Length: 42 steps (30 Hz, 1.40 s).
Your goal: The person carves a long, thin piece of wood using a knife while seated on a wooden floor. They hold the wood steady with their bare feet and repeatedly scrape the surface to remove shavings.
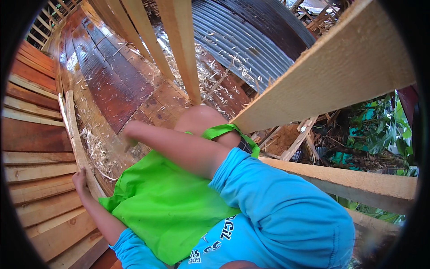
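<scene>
Looking down from the head view: person in a blue shirt point(277, 210) and green shorts point(165, 206) crouches on a board floor, among bare timber framing.

Left hand point(79, 178): fingers curled over the near end of a thin plank point(74, 130) standing on edge. Grip looks closed on its top edge; thumb hidden.

Right hand point(130, 131): at the end of the outstretched arm, blurred, low over the floor just right of the plank. Can't tell whether it's wide, narrow or holding anything.

Plank long axis: runs from the left hand straight away from the person, slightly bowed by the lens. Far end points toward the wet dark floorboards point(107, 76). It sits along the seam between those boards and the stacked reddish boards point(31, 134) left of the hand.

Progress, as a judgement: shavings point(96, 150) litter the floor right of the plank, so some planing or trimming looks done. Plank looks held in position rather than fixed; no fasteners visible. Fixing appears left.

Beyond the right hand: pale posts point(181, 45), corrugated sheet point(242, 40). Rails point(327, 76) cross on the right.
</scene>
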{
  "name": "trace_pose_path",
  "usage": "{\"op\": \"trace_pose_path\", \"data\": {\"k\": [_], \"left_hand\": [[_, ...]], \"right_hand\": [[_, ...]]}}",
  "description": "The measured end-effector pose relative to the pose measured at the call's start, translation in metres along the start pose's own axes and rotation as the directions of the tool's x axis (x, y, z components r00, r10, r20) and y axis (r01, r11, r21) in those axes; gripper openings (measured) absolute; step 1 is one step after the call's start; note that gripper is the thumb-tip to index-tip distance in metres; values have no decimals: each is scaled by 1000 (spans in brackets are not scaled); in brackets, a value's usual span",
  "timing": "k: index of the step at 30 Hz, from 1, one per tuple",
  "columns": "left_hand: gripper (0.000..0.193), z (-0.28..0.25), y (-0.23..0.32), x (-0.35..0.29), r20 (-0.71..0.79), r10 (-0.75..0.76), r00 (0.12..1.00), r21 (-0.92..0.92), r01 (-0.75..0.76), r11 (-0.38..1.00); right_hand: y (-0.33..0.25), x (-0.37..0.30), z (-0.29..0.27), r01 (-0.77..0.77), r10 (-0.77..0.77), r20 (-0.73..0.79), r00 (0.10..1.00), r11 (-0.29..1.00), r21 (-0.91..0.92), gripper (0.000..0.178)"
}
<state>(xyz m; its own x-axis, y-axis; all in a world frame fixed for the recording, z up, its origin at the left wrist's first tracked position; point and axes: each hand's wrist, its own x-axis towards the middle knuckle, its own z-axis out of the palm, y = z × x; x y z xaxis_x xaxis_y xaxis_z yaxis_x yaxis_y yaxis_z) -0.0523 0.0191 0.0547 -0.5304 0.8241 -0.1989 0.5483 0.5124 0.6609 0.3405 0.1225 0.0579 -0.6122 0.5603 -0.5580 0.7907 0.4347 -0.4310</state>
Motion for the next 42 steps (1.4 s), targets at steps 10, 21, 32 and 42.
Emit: {"op": "trace_pose_path", "data": {"k": [10, 21, 32, 42], "left_hand": [[34, -3, 31, -17, 250, -147, 957, -349, 231, 908], [38, -23, 77, -63, 314, -25, 949, -505, 189, 842], [46, 2, 142, -122, -2, 35, 999, -711, -26, 703], [43, 34, 219, -186, -17, 144, 989, -748, -108, 655]], "right_hand": [[-28, -7, 11, 183, -20, -427, 904, 921, 344, 28], [-34, -13, 12, 240, 38, -437, 899, 792, 562, 24], [-41, -17, 6, 213, 71, -379, 923, 725, 655, 33], [-42, -25, -17, 307, 230, -439, 868, 446, 841, 40]]}}
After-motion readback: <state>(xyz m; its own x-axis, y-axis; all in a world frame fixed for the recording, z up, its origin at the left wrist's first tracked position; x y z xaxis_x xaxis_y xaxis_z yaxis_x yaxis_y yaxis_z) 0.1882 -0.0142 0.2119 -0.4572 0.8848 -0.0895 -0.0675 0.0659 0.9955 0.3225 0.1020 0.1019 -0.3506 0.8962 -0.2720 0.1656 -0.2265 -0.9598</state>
